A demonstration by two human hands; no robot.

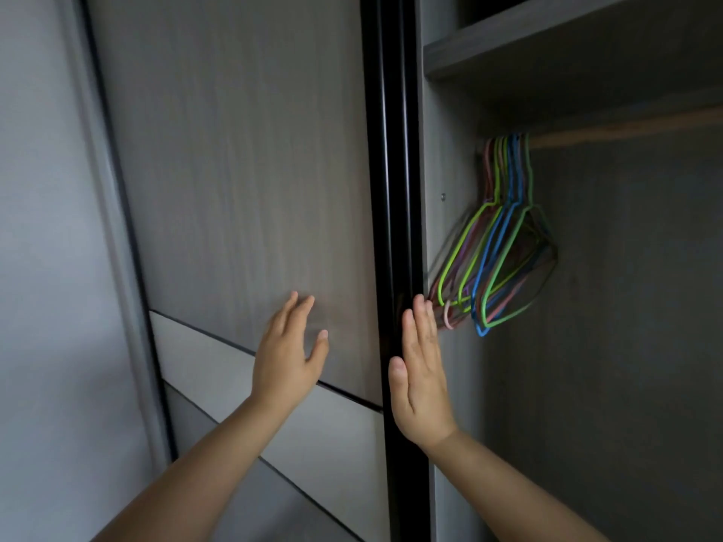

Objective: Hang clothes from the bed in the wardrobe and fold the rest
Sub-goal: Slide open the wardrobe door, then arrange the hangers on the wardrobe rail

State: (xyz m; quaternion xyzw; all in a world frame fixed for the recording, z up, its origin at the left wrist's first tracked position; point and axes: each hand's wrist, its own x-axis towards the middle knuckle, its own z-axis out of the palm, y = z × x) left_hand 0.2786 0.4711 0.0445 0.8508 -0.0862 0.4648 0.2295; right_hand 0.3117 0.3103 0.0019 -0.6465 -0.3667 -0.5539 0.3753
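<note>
- So I'm right up against the wardrobe (450,228), looking at the gap where the sliding door (234,170) stands open to the right-hand compartment.
- My left hand (287,356) is flat on the grey wood-grain face of the door, fingers straight and a bit spread, pointing up and slightly right, thumb sticking out to the right. It's holding nothing.
- My right hand (420,381) is edge-on against the door's black frame strip (395,189), fingers straight and together, pointing up, thumb on the left side by the strip. Nothing in it either.
- The black strip runs top to bottom, its long axis just a touch off vertical in this wide-angle view.
- Inside, a wooden rail (626,129) runs left to right under a shelf (567,41), rising a bit toward the right.
- A bunch of wire hangers (497,260) hangs off the rail's left end, right next to the wardrobe's inner side wall. Colours I can make out: lime green, blue, pink, darker green.
- The hangers' hooks are up on the rail, and their triangle bodies hang down, fanning toward me and to the left. The lowest corners are just beside my right fingertips (420,303); can't tell if they touch.
- The hangers look bare, though they're a bit blurry.
- The lower door has lighter diagonal panels (203,346) slanting down to the right.
</note>
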